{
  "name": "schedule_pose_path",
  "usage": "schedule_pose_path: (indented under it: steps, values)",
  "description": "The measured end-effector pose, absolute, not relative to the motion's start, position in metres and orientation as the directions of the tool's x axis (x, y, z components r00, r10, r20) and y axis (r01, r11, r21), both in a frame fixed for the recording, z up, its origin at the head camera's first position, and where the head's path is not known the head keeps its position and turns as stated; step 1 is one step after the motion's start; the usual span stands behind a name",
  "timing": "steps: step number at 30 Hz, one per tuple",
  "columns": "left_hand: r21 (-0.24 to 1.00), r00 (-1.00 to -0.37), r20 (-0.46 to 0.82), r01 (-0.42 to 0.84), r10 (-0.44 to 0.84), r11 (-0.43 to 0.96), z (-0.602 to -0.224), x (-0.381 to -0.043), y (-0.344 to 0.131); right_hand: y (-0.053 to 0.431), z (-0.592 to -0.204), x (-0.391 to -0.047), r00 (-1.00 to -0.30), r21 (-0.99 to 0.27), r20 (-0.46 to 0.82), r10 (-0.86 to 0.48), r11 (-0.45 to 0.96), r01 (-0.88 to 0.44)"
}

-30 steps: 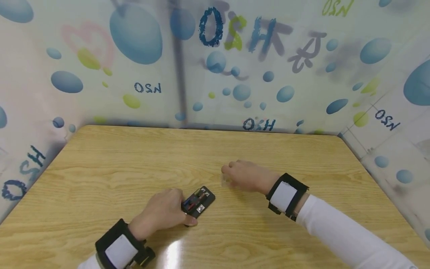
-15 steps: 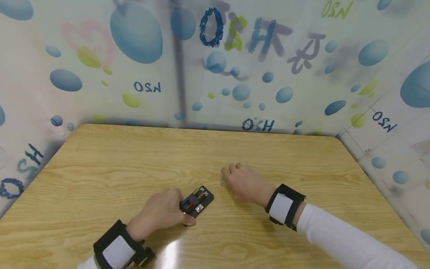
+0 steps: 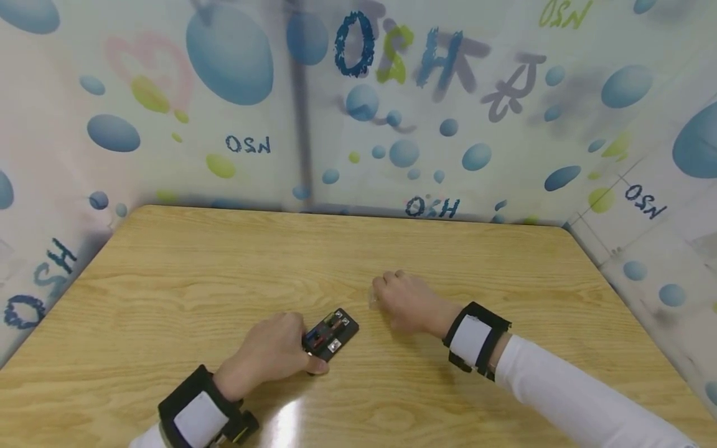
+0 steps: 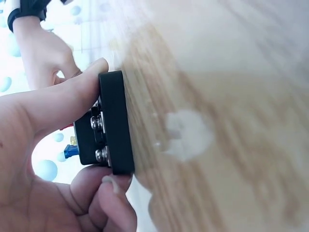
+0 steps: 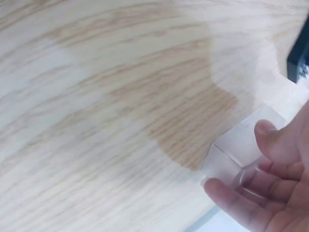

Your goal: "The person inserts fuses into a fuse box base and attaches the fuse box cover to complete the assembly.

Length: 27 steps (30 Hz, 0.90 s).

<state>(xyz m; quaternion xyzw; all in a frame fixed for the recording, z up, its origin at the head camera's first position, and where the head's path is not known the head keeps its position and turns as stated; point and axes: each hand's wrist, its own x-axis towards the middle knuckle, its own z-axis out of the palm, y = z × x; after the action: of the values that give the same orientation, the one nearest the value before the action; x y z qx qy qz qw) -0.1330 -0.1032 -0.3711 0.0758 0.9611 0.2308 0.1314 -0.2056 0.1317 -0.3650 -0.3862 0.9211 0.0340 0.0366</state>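
My left hand grips a black fuse box by its near-left end, thumb on one edge and fingers on the other. Small coloured blade fuses and bright metal screws show on its top; in the left wrist view the box appears side-on, close over the wood. To its right, my right hand holds a clear plastic cover, shaped like a small box, between thumb and fingers. In the head view only a faint edge of this cover shows beside the fingertips.
Both hands work over a wood-grain table. A patterned wall covering with blue and green drops rises behind its far edge and along both sides. Black straps with white patches sit on both wrists.
The right hand has turned slightly at the wrist, its forearm a little lower, still holding the clear cover. The left hand and the fuse box have stayed almost in place.
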Motion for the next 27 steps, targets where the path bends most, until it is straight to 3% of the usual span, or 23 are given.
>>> schedule_pose_path:
  steps: [10,20,27]
  values:
    - [0.465,-0.954,-0.215,0.087,0.208,0.881,-0.371,-0.133,-0.103,0.136,-0.348,-0.220,-0.721,-0.197,-0.125,-0.681,0.729,-0.655]
    - [0.474,-0.949,-0.240,0.070,0.206,0.878,-0.371,-0.133,-0.104,0.152,-0.346,-0.242,-0.698,-0.461,-0.066,-0.713,0.642,-0.613]
    - [0.471,-0.951,-0.226,0.082,0.210,0.878,-0.372,-0.135,-0.104,0.153,-0.339,-0.246,-0.698,-0.485,-0.076,-0.712,0.638,-0.598]
